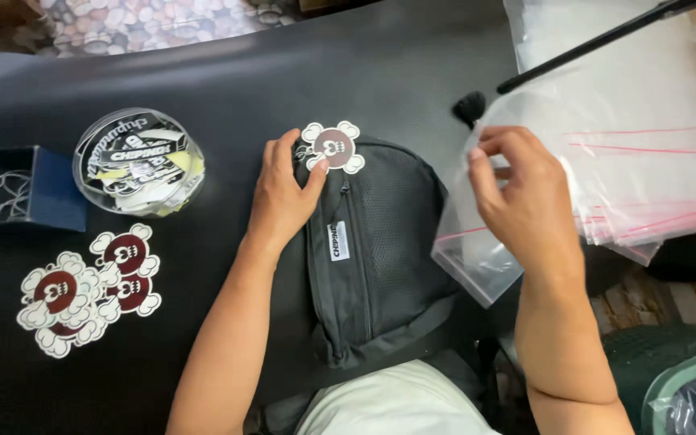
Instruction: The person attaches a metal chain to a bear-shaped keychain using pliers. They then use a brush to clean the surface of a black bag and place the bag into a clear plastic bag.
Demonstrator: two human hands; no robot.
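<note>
The work surface is a black mat (227, 89) over a table.

Your left hand (283, 197) rests on the left edge of the black waist bag (380, 250), thumb and fingers pinching the cloud-edged maroon tag (333, 147) at the bag's far end. Your right hand (521, 197) grips the mouth of a clear zip bag (477, 262), fingers closed on its edge.

Status, judged from the layout: the tag is on the bag; the bag is not yet inside the zip bag.

The waist bag lies flat at centre, long axis running near to far, tagged end pointing far.

Further out: a stack of zip bags (646, 153) at right, spare tags (90, 286) and a round clear tub of stickers (138, 161) at left.
</note>
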